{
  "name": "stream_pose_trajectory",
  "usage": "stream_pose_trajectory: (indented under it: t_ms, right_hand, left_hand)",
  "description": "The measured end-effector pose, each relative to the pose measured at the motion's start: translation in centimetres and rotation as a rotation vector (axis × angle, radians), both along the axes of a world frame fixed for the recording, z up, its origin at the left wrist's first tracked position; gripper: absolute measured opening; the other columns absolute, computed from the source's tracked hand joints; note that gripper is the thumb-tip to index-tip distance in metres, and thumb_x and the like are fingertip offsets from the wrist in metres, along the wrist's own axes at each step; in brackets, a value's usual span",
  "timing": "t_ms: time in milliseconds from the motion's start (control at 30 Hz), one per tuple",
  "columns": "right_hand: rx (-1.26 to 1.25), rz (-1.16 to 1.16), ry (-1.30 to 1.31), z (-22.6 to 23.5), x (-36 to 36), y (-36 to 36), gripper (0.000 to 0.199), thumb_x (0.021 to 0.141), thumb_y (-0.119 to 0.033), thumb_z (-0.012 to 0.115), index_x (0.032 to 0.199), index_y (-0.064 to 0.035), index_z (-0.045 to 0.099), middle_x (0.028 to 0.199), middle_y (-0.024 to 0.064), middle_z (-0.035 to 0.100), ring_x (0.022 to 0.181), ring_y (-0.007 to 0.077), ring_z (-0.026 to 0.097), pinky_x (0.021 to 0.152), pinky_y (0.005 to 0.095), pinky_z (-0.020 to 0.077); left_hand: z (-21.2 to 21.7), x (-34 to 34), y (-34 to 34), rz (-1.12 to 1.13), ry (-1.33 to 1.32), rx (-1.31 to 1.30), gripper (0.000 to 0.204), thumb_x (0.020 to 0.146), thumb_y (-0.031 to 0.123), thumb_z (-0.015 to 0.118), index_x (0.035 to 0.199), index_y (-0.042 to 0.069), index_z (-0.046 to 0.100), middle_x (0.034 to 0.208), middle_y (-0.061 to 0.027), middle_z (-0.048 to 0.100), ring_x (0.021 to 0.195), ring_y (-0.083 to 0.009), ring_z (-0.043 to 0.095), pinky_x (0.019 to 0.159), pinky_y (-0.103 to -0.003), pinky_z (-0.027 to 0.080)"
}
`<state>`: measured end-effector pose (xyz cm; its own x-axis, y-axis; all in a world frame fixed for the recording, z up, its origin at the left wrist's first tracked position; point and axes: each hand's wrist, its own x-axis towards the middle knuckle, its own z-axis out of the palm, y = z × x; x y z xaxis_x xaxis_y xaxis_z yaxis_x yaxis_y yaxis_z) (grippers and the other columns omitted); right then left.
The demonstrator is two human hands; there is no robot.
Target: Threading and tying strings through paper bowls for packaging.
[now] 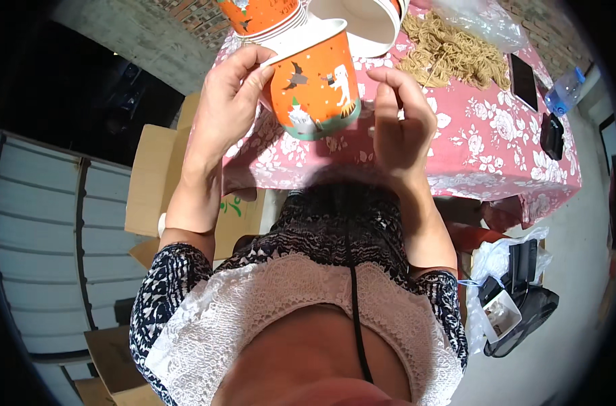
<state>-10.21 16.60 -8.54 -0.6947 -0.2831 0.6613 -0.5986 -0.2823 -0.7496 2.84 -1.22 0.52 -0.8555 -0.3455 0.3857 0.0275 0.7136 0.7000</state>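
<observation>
An orange paper bucket (315,95) with printed figures, a green base band and a white rim is held up over the table's near side. Its left rim is pinched between the thumb and fingers of my left hand (230,95). Just right of the bucket, my right hand (404,122) is loosely curled with thumb and fingers apart, and I see nothing in it. Behind the held bucket stands a nested stack of similar orange buckets (260,20). Beside that stack, another bucket (369,30) lies on its side, its white inside showing.
A pink floral cloth (484,135) covers the table. A heap of tan cords (450,54), a clear plastic bag (480,20), a phone (522,81), a bottle (565,93) and a black case (552,135) lie rightward. Cardboard boxes (149,179) stand left; a black bag (535,314) sits lower right.
</observation>
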Motion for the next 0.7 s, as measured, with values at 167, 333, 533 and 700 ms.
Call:
stream_pose_trajectory:
  t_ms: [167,333,533,700]
  right_hand:
    - [0.097,-0.108,0.275,3.0,-1.3,-1.5,0.029,0.078,-0.002,0.067,0.107,-0.0014,0.066,0.085,0.0129,0.059,0.074,0.025,0.059,0.068,0.0357,0.0508]
    - [0.193,0.005,0.391,3.0,-1.3,-2.9,0.035,0.073,-0.005,0.074,0.107,-0.0022,0.067,0.085,0.0141,0.058,0.083,0.0301,0.059,0.074,0.0374,0.0503]
    - [0.264,0.039,0.345,2.0,-0.9,-2.7,0.037,0.071,-0.003,0.077,0.106,-0.0032,0.064,0.084,0.0137,0.055,0.082,0.0304,0.058,0.072,0.0393,0.0489]
    - [0.238,0.052,0.391,0.8,-1.2,-3.0,0.035,0.074,-0.001,0.075,0.106,-0.0032,0.06,0.084,0.0135,0.052,0.08,0.0314,0.055,0.069,0.0394,0.0468]
  left_hand:
    - [-0.3,0.3,1.3,0.032,0.0,-0.097,0.011,0.094,0.003,0.055,0.101,0.0,0.063,0.083,-0.0045,0.064,0.079,-0.0129,0.06,0.087,-0.032,0.045]
    - [-1.9,0.3,0.9,0.037,0.102,-0.369,0.007,0.091,0.006,0.058,0.095,0.004,0.064,0.084,-0.0084,0.065,0.087,-0.0263,0.065,0.112,-0.052,0.028]
    - [-2.5,0.6,0.7,-0.064,0.066,-0.352,0.009,0.09,0.005,0.058,0.095,0.003,0.065,0.074,-0.0102,0.063,0.07,-0.0253,0.064,0.103,-0.046,0.044]
    - [-1.3,0.3,0.8,-0.093,-0.239,-0.022,0.016,0.095,0.007,0.055,0.107,-0.001,0.063,0.081,-0.0079,0.065,0.075,-0.0162,0.064,0.078,-0.032,0.054]
